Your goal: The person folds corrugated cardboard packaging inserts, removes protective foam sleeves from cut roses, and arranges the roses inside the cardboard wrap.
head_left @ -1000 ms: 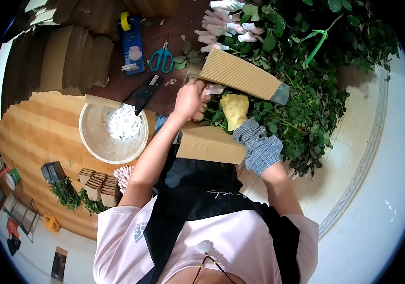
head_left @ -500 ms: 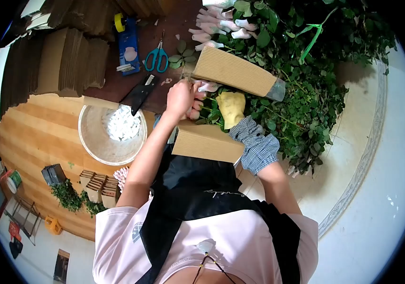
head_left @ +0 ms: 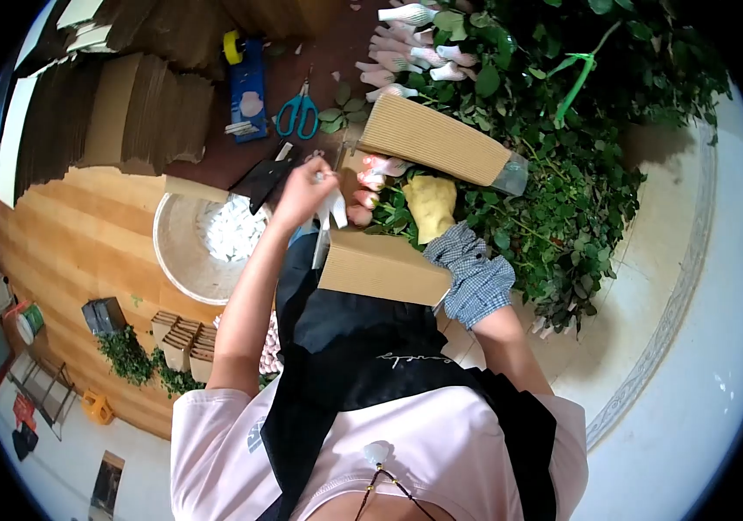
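Left hand (head_left: 300, 193) has swung off the blooms (head_left: 360, 214) toward the bucket (head_left: 178, 259), fingers clamped on a white strip (head_left: 337, 208), while the gloved right hand (head_left: 431, 207), finger state impossible to tell, covers leafy stems (head_left: 395, 222) beside those blooms between cardboard flaps (head_left: 384, 267), presumably steadying them.

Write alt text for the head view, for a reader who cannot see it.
A person's bare left hand holds a white strip beside pink rosebuds between corrugated cardboard flaps; the yellow-gloved right hand lies over leafy stems. Teal-handled scissors lie beyond.
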The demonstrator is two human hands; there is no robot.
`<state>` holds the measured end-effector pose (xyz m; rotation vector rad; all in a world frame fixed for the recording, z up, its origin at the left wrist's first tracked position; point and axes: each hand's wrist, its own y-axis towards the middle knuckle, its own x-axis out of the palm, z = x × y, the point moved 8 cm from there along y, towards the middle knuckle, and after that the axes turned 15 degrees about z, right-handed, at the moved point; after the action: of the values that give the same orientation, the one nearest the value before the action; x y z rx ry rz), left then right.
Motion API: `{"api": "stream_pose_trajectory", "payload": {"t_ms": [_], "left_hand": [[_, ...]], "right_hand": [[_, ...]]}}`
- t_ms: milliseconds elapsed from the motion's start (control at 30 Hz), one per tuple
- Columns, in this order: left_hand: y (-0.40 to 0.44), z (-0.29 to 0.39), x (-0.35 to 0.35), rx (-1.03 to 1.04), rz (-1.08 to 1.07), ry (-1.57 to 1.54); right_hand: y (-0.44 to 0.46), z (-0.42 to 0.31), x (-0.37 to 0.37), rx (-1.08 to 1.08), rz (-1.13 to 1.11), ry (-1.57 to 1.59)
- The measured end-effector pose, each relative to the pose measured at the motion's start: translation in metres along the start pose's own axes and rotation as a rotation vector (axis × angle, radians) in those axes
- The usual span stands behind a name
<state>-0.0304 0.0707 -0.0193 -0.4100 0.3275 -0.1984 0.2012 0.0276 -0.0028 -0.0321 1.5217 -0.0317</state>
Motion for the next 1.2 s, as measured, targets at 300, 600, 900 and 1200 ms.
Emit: {"api": "stream_pose_trajectory", "payload": {"t_ms": [300, 600, 900, 1200], "left_hand": [[-0.012, 0.051, 0.057, 0.092, 0.0, 0.051], [-0.002, 0.04, -0.021, 0.212, 0.197, 0.287], [-0.015, 0.049, -0.02, 0.221, 0.144, 0.186], [-0.159, -0.245, -0.318, -0.38, 1.039, 0.335]], "right_hand": [[0.001, 0.007, -0.002, 0.087, -0.107, 0.013], [0.002, 0.005, -0.009, 0.142, -0.097, 0.012], [0.004, 0.005, -0.019, 0.094, 0.003, 0.105], [0.001, 0.002, -0.014, 0.007, 0.171, 0.093]]}}
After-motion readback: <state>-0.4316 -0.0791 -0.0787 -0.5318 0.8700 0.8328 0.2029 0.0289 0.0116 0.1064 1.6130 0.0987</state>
